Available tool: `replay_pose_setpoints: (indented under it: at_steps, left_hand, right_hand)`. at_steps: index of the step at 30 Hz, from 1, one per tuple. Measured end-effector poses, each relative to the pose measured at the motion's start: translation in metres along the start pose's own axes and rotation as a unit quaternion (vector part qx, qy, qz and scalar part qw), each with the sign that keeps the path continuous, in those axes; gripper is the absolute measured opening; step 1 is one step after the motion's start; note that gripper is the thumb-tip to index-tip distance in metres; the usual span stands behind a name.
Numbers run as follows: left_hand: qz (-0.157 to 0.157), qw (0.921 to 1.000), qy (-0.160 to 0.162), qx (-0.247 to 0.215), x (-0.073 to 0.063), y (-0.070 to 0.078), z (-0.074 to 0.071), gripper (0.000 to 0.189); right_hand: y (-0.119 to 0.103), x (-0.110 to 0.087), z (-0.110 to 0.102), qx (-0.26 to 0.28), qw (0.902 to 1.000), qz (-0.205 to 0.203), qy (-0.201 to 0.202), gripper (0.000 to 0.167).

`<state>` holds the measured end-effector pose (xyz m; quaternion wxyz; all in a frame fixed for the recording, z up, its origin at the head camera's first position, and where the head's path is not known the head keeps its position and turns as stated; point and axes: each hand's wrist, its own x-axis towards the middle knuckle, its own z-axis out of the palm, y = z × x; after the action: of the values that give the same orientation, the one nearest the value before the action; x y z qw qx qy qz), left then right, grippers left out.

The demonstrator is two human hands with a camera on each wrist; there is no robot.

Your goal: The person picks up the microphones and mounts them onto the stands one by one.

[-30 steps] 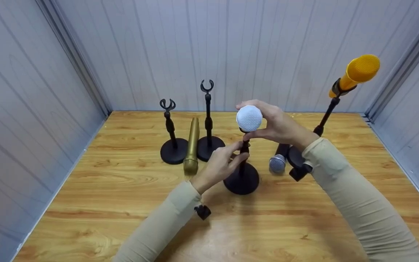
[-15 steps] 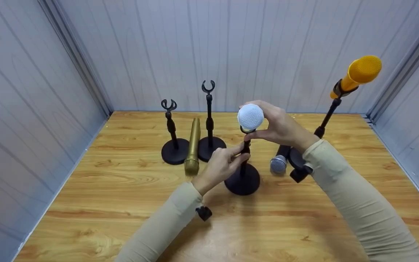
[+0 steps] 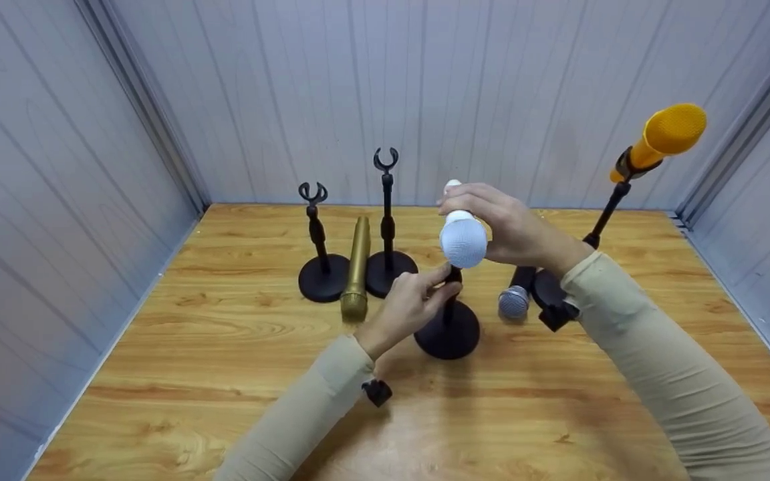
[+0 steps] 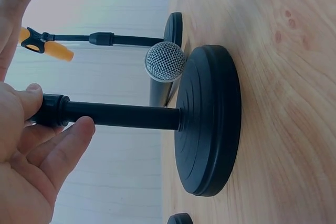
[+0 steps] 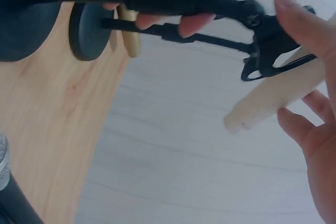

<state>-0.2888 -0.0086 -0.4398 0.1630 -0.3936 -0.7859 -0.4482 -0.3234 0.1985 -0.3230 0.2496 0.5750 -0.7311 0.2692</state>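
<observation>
My left hand (image 3: 408,304) pinches the pole of a black microphone stand (image 3: 448,337) between thumb and fingers, at the collar (image 4: 52,109) seen in the left wrist view. Above it, my right hand (image 3: 519,227) grips a white microphone (image 3: 463,242) by its body. The mesh head points toward me and tilts down, while the tail end shows beyond my fingers. In the right wrist view the microphone body lies along the stand's clip (image 5: 275,43), and my thumb is right at the clip.
Two black stands (image 3: 323,277) with bare clips stand at the left, a gold microphone (image 3: 355,267) lying between them. At the right a yellow microphone (image 3: 674,130) sits in a tall stand. A black microphone with silver head (image 3: 513,302) lies by its base. Panel walls (image 3: 385,80) enclose the table.
The white microphone has tipped: its head has dropped and its tail has come into view behind my right fingers. My left hand has stayed on the pole.
</observation>
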Motion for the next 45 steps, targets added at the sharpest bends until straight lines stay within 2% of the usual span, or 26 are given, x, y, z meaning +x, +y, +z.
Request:
replay_pose_setpoints:
  at_steps: [6, 10, 17, 23, 30, 39, 45]
  left_hand:
    - [0.013, 0.9999, 0.009, 0.003, 0.002, 0.001, 0.004, 0.025]
    - [0.011, 0.9999, 0.004, 0.003, 0.003, 0.003, 0.006, 0.030]
    - [0.003, 1.0000, 0.000, 0.004, 0.002, 0.004, 0.006, 0.033]
    - [0.007, 0.9999, 0.008, 0.006, 0.002, 0.004, 0.006, 0.032]
    - [0.003, 0.9999, 0.010, -0.004, 0.000, 0.005, 0.007, 0.036]
    - [0.013, 0.9999, 0.002, 0.012, -0.001, 0.004, 0.000, 0.033]
    - [0.006, 1.0000, 0.001, -0.001, -0.004, 0.005, -0.002, 0.034]
  right_hand:
    - [-0.001, 0.000, -0.003, 0.011, 0.9994, 0.010, -0.030, 0.067]
    - [-0.002, -0.003, -0.005, 0.021, 0.9987, 0.022, -0.041, 0.067]
    - [-0.003, -0.003, -0.006, 0.022, 0.9977, -0.002, -0.065, 0.058]
    - [-0.006, -0.004, -0.007, 0.040, 0.9963, 0.033, -0.068, 0.058]
    - [-0.009, 0.001, -0.008, 0.044, 0.9942, 0.052, -0.083, 0.055]
    - [-0.012, 0.004, -0.004, 0.076, 0.9868, 0.088, -0.113, 0.043]
    - [-0.013, 0.004, -0.003, 0.112, 0.9809, 0.110, -0.115, 0.042]
